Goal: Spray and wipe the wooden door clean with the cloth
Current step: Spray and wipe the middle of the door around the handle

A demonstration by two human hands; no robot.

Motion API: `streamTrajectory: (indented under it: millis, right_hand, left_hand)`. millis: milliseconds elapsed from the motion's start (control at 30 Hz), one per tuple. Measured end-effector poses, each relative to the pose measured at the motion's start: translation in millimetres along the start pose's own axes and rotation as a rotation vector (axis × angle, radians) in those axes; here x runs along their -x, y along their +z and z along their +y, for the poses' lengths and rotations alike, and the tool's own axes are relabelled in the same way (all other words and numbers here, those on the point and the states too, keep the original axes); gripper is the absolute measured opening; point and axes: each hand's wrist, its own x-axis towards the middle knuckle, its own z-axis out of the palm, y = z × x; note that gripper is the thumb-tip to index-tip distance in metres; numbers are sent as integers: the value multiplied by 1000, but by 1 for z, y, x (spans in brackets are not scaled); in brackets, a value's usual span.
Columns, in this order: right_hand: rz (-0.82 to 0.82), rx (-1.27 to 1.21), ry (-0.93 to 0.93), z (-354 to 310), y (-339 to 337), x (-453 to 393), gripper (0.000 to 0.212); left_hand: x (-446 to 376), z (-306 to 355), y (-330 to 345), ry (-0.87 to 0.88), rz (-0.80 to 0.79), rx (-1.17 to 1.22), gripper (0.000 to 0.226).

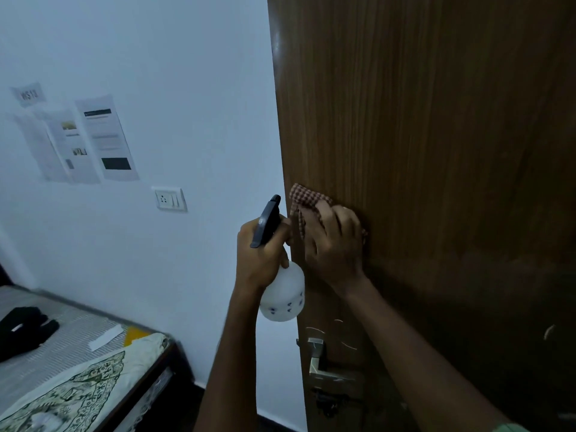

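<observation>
Left hand [260, 257] at 7 o'clock, fingers wrapped round spray bottle [282, 294], kept ready beside door edge. Right hand [333, 241], fingers spread, presses checked cloth [304, 196] flat on wooden door [420, 120], wiping near edge above handle [318, 360] at 6 o'clock.

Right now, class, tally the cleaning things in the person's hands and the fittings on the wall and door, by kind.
Spray bottles: 1, in the left hand (spray bottle)
Cloths: 1, under the right hand (cloth)
Switch plates: 1 (switch plate)
Door handles: 1 (door handle)
Total: 4
</observation>
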Motion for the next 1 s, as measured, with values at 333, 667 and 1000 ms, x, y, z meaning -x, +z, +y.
streamTrajectory:
  millis: [333, 667, 1000]
  right_hand:
    - [-36, -123, -15, -27, 9, -34, 51]
    - [-43, -135, 153, -25, -1, -31, 62]
    - [-235, -122, 86, -18, -2, 49, 65]
  left_hand:
    - [-2, -22, -3, -26, -25, 48, 22]
    - [-1, -26, -6, -12, -37, 44, 21]
    - [18, -49, -12, -58, 2, -15, 26]
